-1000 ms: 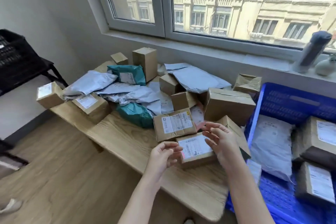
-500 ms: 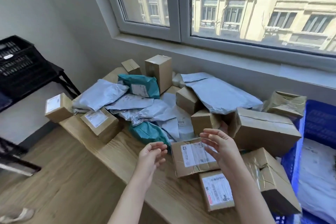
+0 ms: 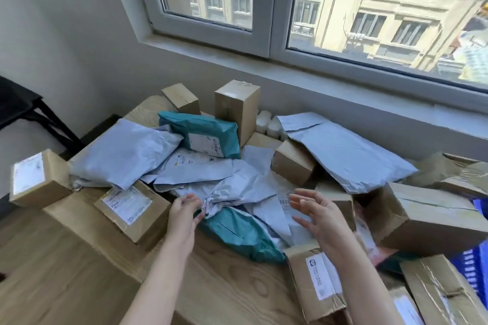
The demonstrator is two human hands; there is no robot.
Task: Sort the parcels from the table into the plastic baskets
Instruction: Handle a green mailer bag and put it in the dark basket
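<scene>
Parcels: grey mailers and a teal mailer lie heaped mid-table, ringed by cardboard boxes.
Your hands: left hand and right hand flank the heap, fingers spread and loose, holding nothing. Whether the left fingertips touch the plastic is unclear.
Basket: a sliver of blue basket shows far right.
Risk: the overlapping mailers look slick. If you tug one, it may drag its neighbours or nudge the corner box off the table.
</scene>
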